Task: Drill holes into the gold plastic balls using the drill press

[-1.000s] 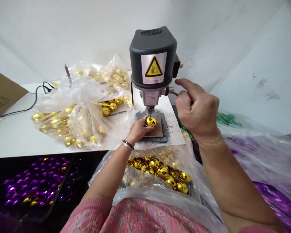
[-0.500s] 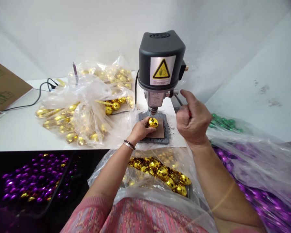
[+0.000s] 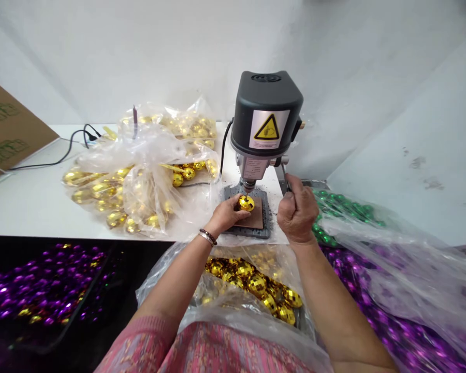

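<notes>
My left hand (image 3: 230, 212) pinches a shiny gold faceted ball (image 3: 246, 203) between thumb and fingers. The ball rests on a brown board (image 3: 255, 213) on the grey base of a small drill press (image 3: 267, 116). Right above it is the drill bit, whose tip meets the ball's top; how deep it goes I cannot tell. My right hand (image 3: 298, 210) is closed around the press's feed lever (image 3: 285, 176), to the right of the base. Most of the lever's grip is hidden inside the fingers.
Clear plastic bags of gold balls (image 3: 116, 207) lie on the white table's left. An open bag of gold balls (image 3: 256, 284) sits in front of my body. Green balls (image 3: 341, 210) and bagged purple balls (image 3: 357, 290) are at right. Dark shavings surround the base.
My right hand has pulled the lever lower and its index finger has curled in. The bit has come down to the ball, which my left hand still holds. The view has shifted slightly.
</notes>
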A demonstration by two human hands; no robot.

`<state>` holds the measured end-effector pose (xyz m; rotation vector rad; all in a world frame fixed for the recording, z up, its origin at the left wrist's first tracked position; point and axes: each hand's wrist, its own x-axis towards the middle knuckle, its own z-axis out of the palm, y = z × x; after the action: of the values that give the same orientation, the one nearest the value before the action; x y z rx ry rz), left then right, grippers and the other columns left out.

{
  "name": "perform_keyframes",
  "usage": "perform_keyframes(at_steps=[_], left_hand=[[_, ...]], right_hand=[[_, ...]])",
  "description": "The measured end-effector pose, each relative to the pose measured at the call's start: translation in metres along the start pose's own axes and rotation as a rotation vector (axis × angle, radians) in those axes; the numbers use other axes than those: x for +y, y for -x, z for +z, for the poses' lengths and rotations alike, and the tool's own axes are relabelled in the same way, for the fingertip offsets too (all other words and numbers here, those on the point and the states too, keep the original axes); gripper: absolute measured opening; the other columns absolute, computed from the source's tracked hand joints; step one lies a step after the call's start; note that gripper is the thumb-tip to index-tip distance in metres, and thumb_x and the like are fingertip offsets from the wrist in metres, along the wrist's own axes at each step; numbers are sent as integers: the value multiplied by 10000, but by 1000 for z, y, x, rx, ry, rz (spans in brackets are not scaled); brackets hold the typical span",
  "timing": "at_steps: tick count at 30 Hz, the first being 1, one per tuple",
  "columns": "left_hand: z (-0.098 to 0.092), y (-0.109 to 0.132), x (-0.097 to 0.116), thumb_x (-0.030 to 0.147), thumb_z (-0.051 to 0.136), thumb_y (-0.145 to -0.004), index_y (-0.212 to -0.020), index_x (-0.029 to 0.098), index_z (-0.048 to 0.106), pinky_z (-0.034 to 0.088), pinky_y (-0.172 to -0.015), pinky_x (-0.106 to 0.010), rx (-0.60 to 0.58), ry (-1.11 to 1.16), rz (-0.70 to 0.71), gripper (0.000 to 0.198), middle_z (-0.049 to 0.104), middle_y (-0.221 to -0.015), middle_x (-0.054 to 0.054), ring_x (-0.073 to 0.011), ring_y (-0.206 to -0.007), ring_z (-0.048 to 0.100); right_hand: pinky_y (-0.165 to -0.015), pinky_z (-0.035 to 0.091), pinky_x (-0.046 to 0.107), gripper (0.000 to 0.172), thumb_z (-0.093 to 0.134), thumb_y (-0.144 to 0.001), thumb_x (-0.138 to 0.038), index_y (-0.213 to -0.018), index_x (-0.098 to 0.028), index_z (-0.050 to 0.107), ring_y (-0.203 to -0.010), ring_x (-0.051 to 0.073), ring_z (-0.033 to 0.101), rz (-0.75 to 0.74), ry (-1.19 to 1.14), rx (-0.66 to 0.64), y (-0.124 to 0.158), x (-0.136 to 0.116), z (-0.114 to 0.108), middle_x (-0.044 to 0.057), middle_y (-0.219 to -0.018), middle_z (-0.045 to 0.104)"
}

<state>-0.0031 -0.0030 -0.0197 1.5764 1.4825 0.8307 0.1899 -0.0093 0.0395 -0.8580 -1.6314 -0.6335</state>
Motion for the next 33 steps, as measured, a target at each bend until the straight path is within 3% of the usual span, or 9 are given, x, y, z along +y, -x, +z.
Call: perform_keyframes(at_steps=[3,8,12,17,23,26,29,31,33], left_hand=[[0,0,0,303,817,-703,-1367,204,633,514,-919,-332,9,4,-16,696,750,-1134,-48,-231,-1013,675],[2,7,6,273,797,-693,-1238,174,672,521,-797,-289,32,46,9,568,744,-1026,-47,-212,-926,668],[-3,30,12,231,765,-711,-1245,160,638,522,-769,-252,17,139,78,554,726,-1018,-39,-175,-893,657],[-14,70,17,219,780,-707,-1309,171,610,532,-796,-271,-11,25,143,628,726,-1047,-43,-161,-871,647],[-16,102,35,227,763,-754,-1337,200,624,547,-883,-301,-60,-22,285,600,718,-1203,-89,-186,-982,663],[-10,111,41,269,805,-739,-1360,238,635,559,-909,-317,-173,-3,333,645,673,-1346,-107,-205,-1029,677],[-11,107,39,350,856,-699,-1389,261,631,579,-860,-337,-292,-27,321,731,644,-1410,-114,-189,-885,696],[-24,91,31,352,799,-770,-1327,231,679,574,-880,-363,-202,-76,232,583,700,-1316,-114,-196,-855,695],[-49,65,20,286,689,-859,-1212,192,733,542,-971,-407,24,-114,113,367,741,-1207,-117,-244,-987,689]], right_hand=[[-717,523,260,349,418,-938,-165,-1165,-148,682,-716,135,668,65,-116,-57,-20,-1,-8,70,-909,760],[-846,522,275,382,396,-984,-260,-1071,-149,751,-930,136,688,492,-227,-220,-97,-2,-17,69,-991,752],[-832,456,276,388,400,-980,-248,-837,-152,748,-790,96,559,676,-173,-390,-141,3,-12,5,-749,623],[-832,414,268,410,363,-996,-226,-919,-161,761,-695,67,449,696,-173,-405,-144,1,-11,-8,-748,567],[-759,419,264,440,336,-998,-217,-942,-149,768,-642,75,455,737,-165,-352,-142,-1,-8,6,-725,576],[-738,418,258,431,354,-985,-214,-959,-134,777,-630,68,452,738,-177,-333,-141,0,-7,15,-733,609],[-772,437,257,428,371,-978,-230,-979,-129,787,-661,59,493,726,-201,-324,-139,0,-9,31,-795,661],[-813,458,263,438,365,-980,-235,-979,-139,792,-717,63,559,708,-217,-311,-137,-1,-10,40,-851,690],[-864,475,273,447,356,-982,-227,-981,-143,795,-806,79,625,688,-224,-305,-136,-1,-10,51,-898,713]])
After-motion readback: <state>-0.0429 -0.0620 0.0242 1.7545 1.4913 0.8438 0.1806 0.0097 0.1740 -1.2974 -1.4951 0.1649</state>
